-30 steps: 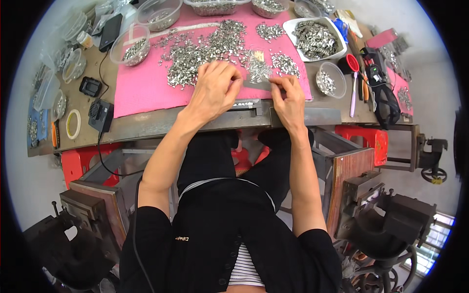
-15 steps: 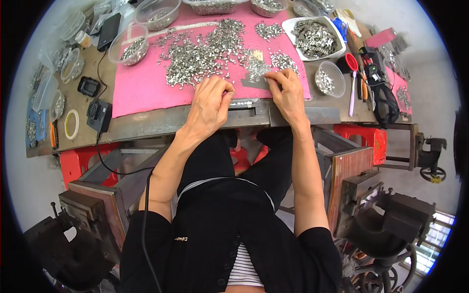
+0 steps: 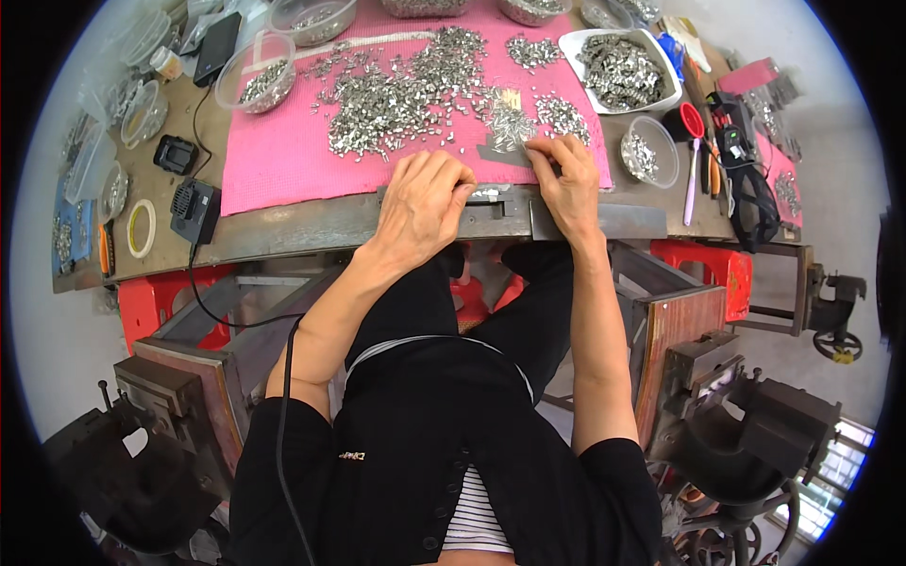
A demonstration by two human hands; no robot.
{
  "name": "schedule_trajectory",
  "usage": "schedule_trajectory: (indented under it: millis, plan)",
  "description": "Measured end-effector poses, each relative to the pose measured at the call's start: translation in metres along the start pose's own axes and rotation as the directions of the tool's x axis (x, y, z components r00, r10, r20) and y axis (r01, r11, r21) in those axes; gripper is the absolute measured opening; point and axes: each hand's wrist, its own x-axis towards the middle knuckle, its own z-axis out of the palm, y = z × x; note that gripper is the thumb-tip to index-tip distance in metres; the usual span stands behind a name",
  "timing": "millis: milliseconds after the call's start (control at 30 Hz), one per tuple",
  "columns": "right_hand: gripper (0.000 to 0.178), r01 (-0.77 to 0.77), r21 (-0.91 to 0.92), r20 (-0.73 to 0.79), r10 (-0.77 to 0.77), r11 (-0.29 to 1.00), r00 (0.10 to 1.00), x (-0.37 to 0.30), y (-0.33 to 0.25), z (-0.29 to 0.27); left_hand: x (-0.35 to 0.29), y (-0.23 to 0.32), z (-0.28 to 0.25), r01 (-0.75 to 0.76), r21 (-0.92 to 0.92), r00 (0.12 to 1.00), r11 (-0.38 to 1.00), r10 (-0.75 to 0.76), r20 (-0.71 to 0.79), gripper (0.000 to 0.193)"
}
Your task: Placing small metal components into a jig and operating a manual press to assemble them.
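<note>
My left hand point(image 3: 423, 200) is closed, thumb against the curled fingers, just left of a small metal fixture point(image 3: 491, 196) at the bench's front edge. Anything it pinches is too small to make out. My right hand point(image 3: 568, 179) has thumb and forefinger drawn together at the near right side of a heap of thin silvery pins point(image 3: 510, 128). What lies between those fingertips cannot be made out. The pins rest partly on a grey flat plate point(image 3: 500, 158). Left of them, a broad pile of short shiny metal pieces point(image 3: 387, 108) spreads over a pink mat point(image 3: 274, 170).
Small metal parts fill a white tray point(image 3: 666, 98) and a round clear tub point(image 3: 674, 162) at right. Another clear tub point(image 3: 285, 79) stands at left. A black charger point(image 3: 195, 213) with a cable and a tape roll point(image 3: 141, 229) lie farther left. Vises point(image 3: 755, 424) flank me below.
My left hand has shifted right, closer to the metal fixture. My right hand stays beside the pins, its fingertips pinched. The whole view has shifted slightly.
</note>
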Motion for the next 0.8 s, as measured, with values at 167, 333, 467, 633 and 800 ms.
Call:
schedule_trajectory:
  millis: [167,333,467,633,800]
  plan:
    - [0.013,-0.022,0.031,-0.095,0.025,0.999,0.995,-0.006,0.002,0.005,0.0,0.001,0.002,-0.016,0.014,1.0,1.0,0.017,-0.024,0.01]
    - [0.014,0.043,0.033,-0.054,-0.041,0.999,0.998,-0.004,0.003,0.0,0.0,0.004,-0.002,-0.044,0.039,0.999,0.998,0.044,0.006,0.011]
    - [0.013,0.003,0.02,0.022,-0.004,1.0,1.0,0.005,0.002,-0.011,-0.002,0.003,0.0,0.061,-0.113,0.996,0.992,-0.068,-0.053,0.011]
    - [0.011,0.102,-0.042,0.122,-0.096,0.994,0.988,0.016,0.009,-0.012,-0.001,0.003,-0.001,0.048,-0.088,0.999,0.995,-0.049,-0.013,0.011]
    - [0.011,0.22,-0.151,0.187,-0.191,0.964,0.964,0.025,0.002,-0.009,-0.001,0.002,0.0,0.037,-0.074,0.999,0.997,-0.038,-0.012,0.012]
